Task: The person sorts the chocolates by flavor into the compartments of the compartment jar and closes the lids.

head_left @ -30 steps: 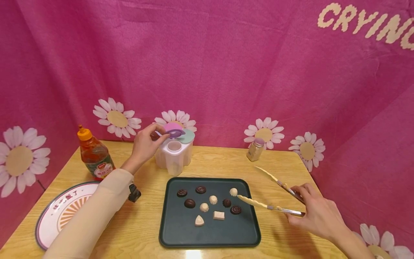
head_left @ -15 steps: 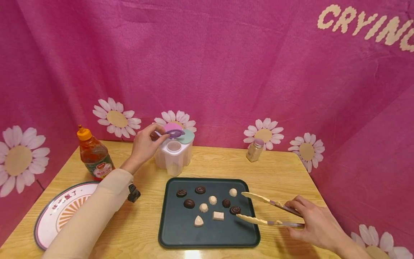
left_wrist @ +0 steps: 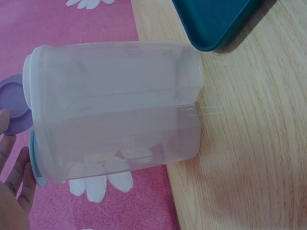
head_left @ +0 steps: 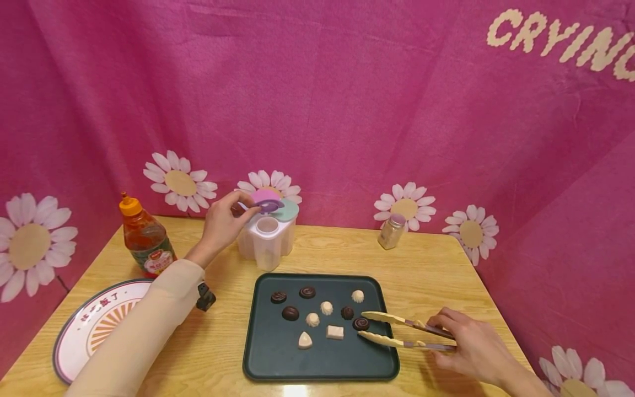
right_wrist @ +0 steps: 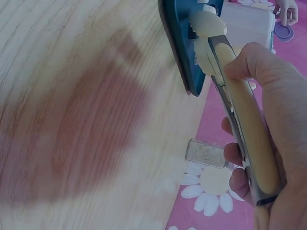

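My left hand (head_left: 224, 219) pinches the raised purple lid (head_left: 269, 206) of a clear plastic container (head_left: 268, 245), whose round front opening shows uncovered. Pink and mint lids sit behind it. In the left wrist view the fingers hold the purple lid (left_wrist: 17, 103) by its edge. My right hand (head_left: 471, 344) grips yellow-tipped tongs (head_left: 397, 320) at the right side of the dark tray (head_left: 317, 366). The tips stand apart on either side of a dark swirled chocolate (head_left: 361, 323). In the right wrist view, fingers and thumb wrap the tongs' handle (right_wrist: 244, 115).
Several dark and white chocolates lie on the tray, among them a white bar (head_left: 334, 332) and a triangular white piece (head_left: 305, 340). A sauce bottle (head_left: 149, 242) and a white plate (head_left: 81, 325) stand at left. A small glass jar (head_left: 392, 231) stands at the back right.
The tongs have moved down from near the white chocolate at the tray's upper right, and their tips have drawn closer together around the swirled chocolate. The left hand stays on the lid.
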Demonstrator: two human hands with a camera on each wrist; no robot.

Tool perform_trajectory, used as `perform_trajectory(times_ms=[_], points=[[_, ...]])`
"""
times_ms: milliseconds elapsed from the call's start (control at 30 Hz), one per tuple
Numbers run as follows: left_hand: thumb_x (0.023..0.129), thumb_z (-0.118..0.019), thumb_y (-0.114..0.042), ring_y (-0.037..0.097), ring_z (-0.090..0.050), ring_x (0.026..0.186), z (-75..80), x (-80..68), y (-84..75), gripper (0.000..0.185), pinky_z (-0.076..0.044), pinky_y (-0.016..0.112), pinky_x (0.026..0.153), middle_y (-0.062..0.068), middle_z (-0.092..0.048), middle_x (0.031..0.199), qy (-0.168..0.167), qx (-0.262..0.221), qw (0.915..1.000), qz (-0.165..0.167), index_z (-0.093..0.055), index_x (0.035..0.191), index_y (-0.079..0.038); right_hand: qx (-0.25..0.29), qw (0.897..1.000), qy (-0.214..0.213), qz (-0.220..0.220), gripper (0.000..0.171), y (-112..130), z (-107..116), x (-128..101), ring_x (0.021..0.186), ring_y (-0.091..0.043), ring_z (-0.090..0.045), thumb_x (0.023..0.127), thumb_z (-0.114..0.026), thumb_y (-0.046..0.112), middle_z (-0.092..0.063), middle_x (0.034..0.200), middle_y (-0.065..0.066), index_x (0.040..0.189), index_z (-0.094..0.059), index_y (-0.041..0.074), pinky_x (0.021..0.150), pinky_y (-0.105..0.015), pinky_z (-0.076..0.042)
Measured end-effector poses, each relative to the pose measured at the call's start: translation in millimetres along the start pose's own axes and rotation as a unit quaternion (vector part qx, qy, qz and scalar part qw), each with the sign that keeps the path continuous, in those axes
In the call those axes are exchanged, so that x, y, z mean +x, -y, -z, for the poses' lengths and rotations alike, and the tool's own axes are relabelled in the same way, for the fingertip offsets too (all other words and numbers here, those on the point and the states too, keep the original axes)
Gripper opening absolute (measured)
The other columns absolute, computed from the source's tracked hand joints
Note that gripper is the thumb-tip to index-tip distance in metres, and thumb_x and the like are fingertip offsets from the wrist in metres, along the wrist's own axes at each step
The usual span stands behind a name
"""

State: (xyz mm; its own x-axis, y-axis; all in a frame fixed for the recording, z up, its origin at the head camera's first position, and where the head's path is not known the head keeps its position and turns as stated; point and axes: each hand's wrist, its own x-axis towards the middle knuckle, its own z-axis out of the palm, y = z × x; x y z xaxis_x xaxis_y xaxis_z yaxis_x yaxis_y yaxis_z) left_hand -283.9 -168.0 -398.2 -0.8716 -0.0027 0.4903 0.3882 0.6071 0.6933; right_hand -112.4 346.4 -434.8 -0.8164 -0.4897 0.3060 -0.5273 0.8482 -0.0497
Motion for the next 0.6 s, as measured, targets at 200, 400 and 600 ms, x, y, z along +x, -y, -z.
perform_trajectory(times_ms=[200,400,600], points=[[0.096,-0.079,-0.016,0.032,-0.071,0.094,0.1,-0.7,-0.2,0.020,-0.062,0.048,0.088,0.015,-0.075,0.108,0.000,0.004,1.0000,-0.002,-0.070,0.111,-0.006,0.009,1.000,0.007,-0.008,0.043,-1.4,-3.6,0.5,0.065,0.012,-0.042,0.058,-0.094,0.028,-0.058,0.085,0.025,0.094,-0.071,0.033,0.052,-0.016,-0.032],[0.096,-0.078,-0.017,0.032,-0.071,0.094,0.5,-1.6,-2.2,0.020,-0.062,0.047,0.087,0.014,-0.075,0.107,0.002,0.009,0.9999,0.004,-0.069,0.111,-0.007,0.013,1.000,0.005,-0.005,0.042,-2.2,-5.3,0.2,0.065,0.013,-0.041,0.059,-0.094,0.027,-0.057,0.084,0.025,0.093,-0.070,0.034,0.053,-0.015,-0.032],[0.097,-0.078,-0.017,0.033,-0.071,0.095,1.0,-1.4,-2.1,0.020,-0.062,0.049,0.088,0.015,-0.074,0.108,0.005,0.007,0.9999,0.008,-0.069,0.111,-0.006,0.020,1.000,-0.003,-0.007,0.042,-2.1,0.3,6.0,0.067,0.012,-0.043,0.060,-0.094,0.026,-0.060,0.089,0.024,0.096,-0.072,0.030,0.055,-0.015,-0.036]])
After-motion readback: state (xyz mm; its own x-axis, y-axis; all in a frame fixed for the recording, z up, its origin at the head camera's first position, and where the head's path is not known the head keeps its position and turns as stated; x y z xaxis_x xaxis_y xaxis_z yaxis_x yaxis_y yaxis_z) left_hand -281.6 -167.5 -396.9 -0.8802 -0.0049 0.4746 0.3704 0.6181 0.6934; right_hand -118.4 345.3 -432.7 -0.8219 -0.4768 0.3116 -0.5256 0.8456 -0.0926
